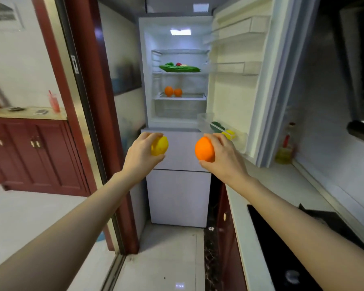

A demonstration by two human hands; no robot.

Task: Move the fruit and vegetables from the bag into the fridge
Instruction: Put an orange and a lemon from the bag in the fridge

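Note:
My left hand (142,155) grips a yellow lemon (160,145) and my right hand (224,157) grips an orange (204,149); both are held out in front of the open fridge (144,80), below its lit compartment. Inside, a green vegetable (179,68) with other produce lies on the middle shelf, and two oranges (173,91) sit on the shelf above the crisper drawer (180,107). The open door (235,85) swings right; its lowest bin (204,119) holds green and yellow items. No bag is in view.
A white counter (252,196) with a black hob (282,244) runs along the right, an oil bottle (285,148) standing at its far end. A red door frame (105,122) stands left of the fridge. Red cabinets (34,154) lie beyond it.

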